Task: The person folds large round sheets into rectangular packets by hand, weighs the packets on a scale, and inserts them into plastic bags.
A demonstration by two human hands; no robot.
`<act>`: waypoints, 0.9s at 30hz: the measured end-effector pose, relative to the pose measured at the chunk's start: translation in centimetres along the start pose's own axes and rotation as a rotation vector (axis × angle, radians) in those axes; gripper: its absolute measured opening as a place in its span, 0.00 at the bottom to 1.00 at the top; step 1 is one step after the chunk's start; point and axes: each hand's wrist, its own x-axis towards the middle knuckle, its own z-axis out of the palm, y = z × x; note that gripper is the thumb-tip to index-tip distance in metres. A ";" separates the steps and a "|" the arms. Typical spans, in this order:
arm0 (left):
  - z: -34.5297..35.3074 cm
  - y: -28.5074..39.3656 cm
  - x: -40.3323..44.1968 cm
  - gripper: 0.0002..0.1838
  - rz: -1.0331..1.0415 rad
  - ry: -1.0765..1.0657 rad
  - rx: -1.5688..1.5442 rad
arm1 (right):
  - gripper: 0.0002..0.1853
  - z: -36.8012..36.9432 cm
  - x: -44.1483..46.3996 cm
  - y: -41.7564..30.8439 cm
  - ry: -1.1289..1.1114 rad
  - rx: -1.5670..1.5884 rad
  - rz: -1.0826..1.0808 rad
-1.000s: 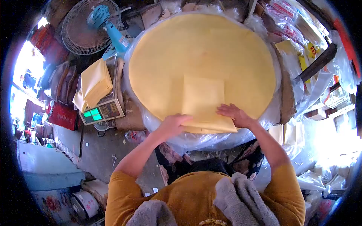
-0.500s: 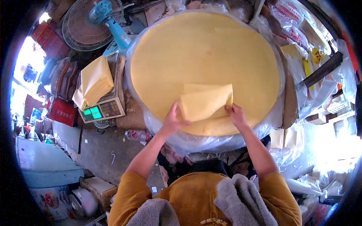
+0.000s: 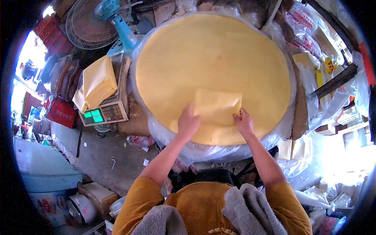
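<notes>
We pinch the low right corner of a folded yellow sheet [image 3: 218, 102] with our right hand [image 3: 243, 120], thumb and finger closed on it. Our left hand [image 3: 188, 122] touches the left side of the same sheet, but we cannot tell if its fingers are shut on it or just lie along the edge. The folded sheet is between our two hands, over the near part of a big round yellow sheet [image 3: 211, 58]. Just below it, close to us, we see a bump in the yellow near the round edge.

Clear plastic [image 3: 196, 152] sticks out under the big round, all along the side near our body. To the left of the round, we see a scale [image 3: 111, 112] with green lit numbers that are too small to read. A pile of folded yellow sheets [image 3: 98, 80] sits on the scale, and it leans a bit. Behind the scale is a blue fan [image 3: 124, 33] with a round wire front.

On the right side, past some brown card [image 3: 300, 105], we see lots of plastic bags [image 3: 301, 23]. We wear orange sleeves [image 3: 138, 201], and a gray towel [image 3: 250, 209] hangs down our front
</notes>
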 end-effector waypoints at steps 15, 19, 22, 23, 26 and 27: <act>3.6 0.0 3.2 0.34 0.438 0.019 0.616 | 0.30 1.1 3.5 -5.5 -0.024 -0.568 -0.623; 3.9 -1.0 2.8 0.36 0.461 0.026 0.552 | 0.28 3.1 4.0 -3.3 -0.145 -0.711 -0.520; 3.2 -1.7 3.5 0.38 0.489 0.039 0.510 | 0.30 3.0 5.0 -4.7 -0.186 -0.695 -0.495; 3.1 -1.8 3.7 0.38 0.485 0.002 0.489 | 0.30 2.2 5.1 -5.6 -0.221 -0.661 -0.458; 3.4 -3.7 4.4 0.39 0.449 -0.039 0.085 | 0.28 0.3 6.9 -7.7 -0.520 -0.671 -0.218; 2.7 -4.4 4.8 0.39 0.435 -0.025 -0.101 | 0.27 0.1 8.0 -8.7 -0.645 -0.691 -0.129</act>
